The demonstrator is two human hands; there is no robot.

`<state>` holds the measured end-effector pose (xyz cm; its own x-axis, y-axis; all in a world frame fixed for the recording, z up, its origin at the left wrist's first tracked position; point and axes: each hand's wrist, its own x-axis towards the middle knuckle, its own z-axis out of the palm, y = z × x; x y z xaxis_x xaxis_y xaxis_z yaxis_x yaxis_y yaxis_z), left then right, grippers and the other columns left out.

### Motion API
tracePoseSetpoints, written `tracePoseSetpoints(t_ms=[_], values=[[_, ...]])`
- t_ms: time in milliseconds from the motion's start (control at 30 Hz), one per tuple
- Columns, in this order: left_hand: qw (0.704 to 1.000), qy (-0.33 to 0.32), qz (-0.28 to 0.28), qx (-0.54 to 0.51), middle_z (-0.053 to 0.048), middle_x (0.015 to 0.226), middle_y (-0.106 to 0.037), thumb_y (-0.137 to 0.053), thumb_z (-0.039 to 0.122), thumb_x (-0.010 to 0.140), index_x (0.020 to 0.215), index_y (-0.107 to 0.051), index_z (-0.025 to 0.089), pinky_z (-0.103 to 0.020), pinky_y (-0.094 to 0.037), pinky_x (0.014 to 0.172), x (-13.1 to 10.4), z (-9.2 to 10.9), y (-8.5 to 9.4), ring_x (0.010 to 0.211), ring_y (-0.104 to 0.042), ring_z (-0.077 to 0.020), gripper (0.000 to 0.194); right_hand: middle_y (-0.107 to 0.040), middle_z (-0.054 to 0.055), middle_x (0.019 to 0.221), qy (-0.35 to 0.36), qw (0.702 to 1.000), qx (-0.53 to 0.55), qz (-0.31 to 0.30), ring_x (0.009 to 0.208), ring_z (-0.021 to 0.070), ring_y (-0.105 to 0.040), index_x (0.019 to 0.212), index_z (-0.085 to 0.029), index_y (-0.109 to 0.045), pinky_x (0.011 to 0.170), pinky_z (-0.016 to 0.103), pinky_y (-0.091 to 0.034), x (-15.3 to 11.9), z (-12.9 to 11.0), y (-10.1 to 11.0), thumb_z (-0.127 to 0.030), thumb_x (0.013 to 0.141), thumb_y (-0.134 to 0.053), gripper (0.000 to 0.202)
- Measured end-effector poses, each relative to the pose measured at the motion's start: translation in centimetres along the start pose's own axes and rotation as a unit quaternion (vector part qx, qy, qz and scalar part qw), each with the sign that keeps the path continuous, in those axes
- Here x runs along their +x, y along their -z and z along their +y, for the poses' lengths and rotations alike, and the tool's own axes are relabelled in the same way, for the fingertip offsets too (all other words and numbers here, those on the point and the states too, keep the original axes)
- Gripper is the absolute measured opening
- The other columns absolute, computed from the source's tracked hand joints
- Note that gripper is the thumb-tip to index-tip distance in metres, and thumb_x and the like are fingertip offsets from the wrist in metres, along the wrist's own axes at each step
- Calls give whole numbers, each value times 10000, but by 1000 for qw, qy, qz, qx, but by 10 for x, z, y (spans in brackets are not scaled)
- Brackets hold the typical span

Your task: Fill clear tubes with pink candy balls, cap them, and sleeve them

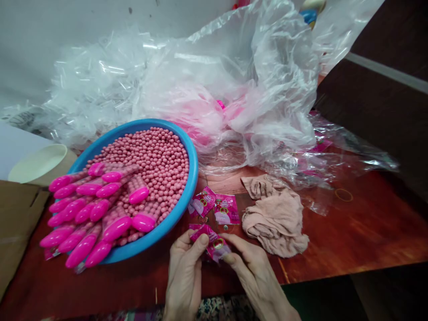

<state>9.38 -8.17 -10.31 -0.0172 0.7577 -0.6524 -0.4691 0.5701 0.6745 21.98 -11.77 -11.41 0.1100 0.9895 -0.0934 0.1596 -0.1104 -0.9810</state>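
Observation:
Between my two hands is a small pink printed packet [217, 247] with a clear lower part. My left hand [187, 263] pinches its left side, thumb on top. My right hand [249, 265] grips its right edge between thumb and fingers. Just beyond lie more pink packets [227, 209] on the reddish table. To the left stands a blue basin [193, 165] full of pink round balls [160, 156]. Several clear tubes with bright pink caps [117, 228], filled with balls, lie across the basin's left side and over its rim.
A crumpled beige cloth [277, 218] lies right of the packets. Large clear plastic bags [234, 80] and a heap of clear tubes [93, 76] fill the back. A pale bowl [40, 165] and cardboard [16, 227] stand at left. A rubber band [343, 195] lies at right.

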Motion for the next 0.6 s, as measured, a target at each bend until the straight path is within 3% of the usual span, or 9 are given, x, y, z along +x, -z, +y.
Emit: tracePoseSetpoints(t_ms=[67,167,233,300,433,600], values=[[1000,-4,10,-18,-26,672,-714,-853,225,558,685,-695,118,-249,-513,646,1,1,-3,632,-621,-131,230,-720,11,772,-47,997,60,17,684,166,-656,942,-206,-681,623,231,-516,1,-1,-2,-313,754,-674,217],[999,0,0,-38,-22,691,-723,-844,215,582,717,-695,126,-226,-505,628,2,1,-5,638,-625,-122,221,-689,-24,688,-86,993,70,46,642,150,-627,781,-210,-688,602,214,-492,2,-1,-7,-217,645,-769,158],[999,7,-5,-46,-22,688,-725,-847,219,580,728,-698,128,-203,-489,581,2,0,-5,615,-618,-112,228,-644,-27,639,-63,994,65,62,612,134,-595,675,-201,-663,586,211,-471,2,0,-10,-226,709,-729,78],[999,12,-2,-50,-19,682,-720,-853,226,573,728,-699,125,-183,-469,543,3,-2,-4,593,-605,-100,240,-602,-19,616,-29,995,73,69,591,130,-573,633,-192,-639,569,216,-462,2,1,-12,-264,791,-658,175],[997,10,0,-76,-2,683,-708,-826,231,627,755,-704,137,-157,-432,511,2,-4,-2,573,-581,-75,201,-593,-2,647,11,996,64,53,597,134,-572,686,-190,-639,567,222,-466,1,1,-9,-279,866,-577,210],[994,13,3,-104,1,686,-703,-810,245,654,749,-699,155,-166,-419,499,0,-1,1,578,-591,-86,172,-538,-21,617,66,997,-29,17,560,113,-536,669,-204,-566,523,201,-428,5,-6,3,-251,936,-457,292]])
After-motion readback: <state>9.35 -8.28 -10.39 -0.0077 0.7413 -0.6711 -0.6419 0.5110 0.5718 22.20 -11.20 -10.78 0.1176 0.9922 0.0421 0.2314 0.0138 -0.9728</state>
